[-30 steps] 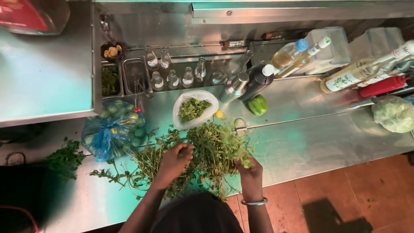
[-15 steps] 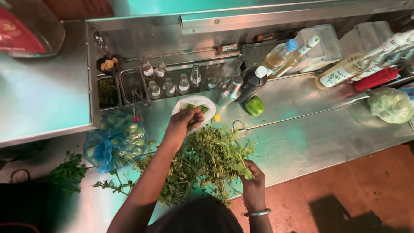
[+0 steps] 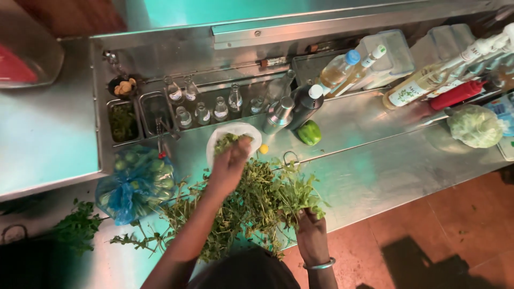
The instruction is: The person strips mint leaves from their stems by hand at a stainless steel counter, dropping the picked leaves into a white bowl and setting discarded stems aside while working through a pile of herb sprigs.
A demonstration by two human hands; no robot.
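One head-worn camera looks almost straight down from above the person, whose head shows dark at the bottom edge. It faces a steel counter [image 3: 375, 176], with the back rail and a row of bottles [image 3: 203, 107] toward the top of the frame and floor tiles at lower right. The view is fairly distant and wide: both hands, left [image 3: 230, 166] and right [image 3: 310, 235], sit small near the centre. No second view shares the scene.
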